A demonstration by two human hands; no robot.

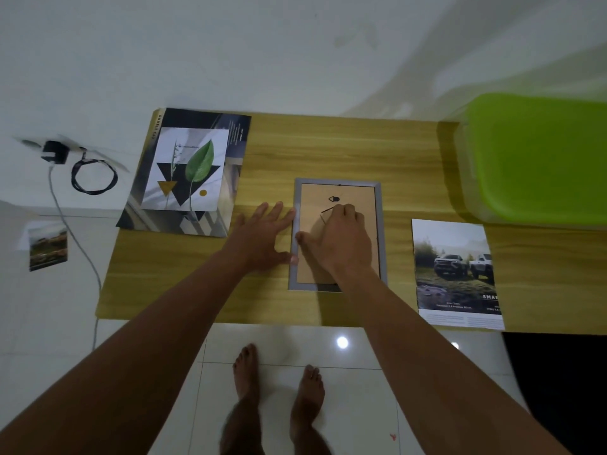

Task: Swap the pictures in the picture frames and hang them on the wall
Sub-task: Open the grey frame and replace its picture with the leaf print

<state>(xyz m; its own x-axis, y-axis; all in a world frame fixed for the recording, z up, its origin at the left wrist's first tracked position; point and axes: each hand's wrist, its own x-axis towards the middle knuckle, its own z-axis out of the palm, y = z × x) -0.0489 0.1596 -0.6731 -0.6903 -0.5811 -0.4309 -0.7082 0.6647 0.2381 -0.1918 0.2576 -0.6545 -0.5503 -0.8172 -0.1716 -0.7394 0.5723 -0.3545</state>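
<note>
While face down mid-picture on the table (328,149), the picture frame (368,205) looked light and stiff.
Left hand (262,234) pressed flat against its edge; right hand (341,238) pinched the backing stand (325,217); safest held by the rims.

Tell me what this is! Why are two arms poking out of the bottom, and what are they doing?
A person wears a camera on the head, so you see their own arms from above. On the light wooden table lies a grey picture frame, face down. The left hand lies flat against its left edge. The right hand pinches a brown flap on its back. A leaf print lies left, a photo of trucks right, a green plastic box behind.
</note>
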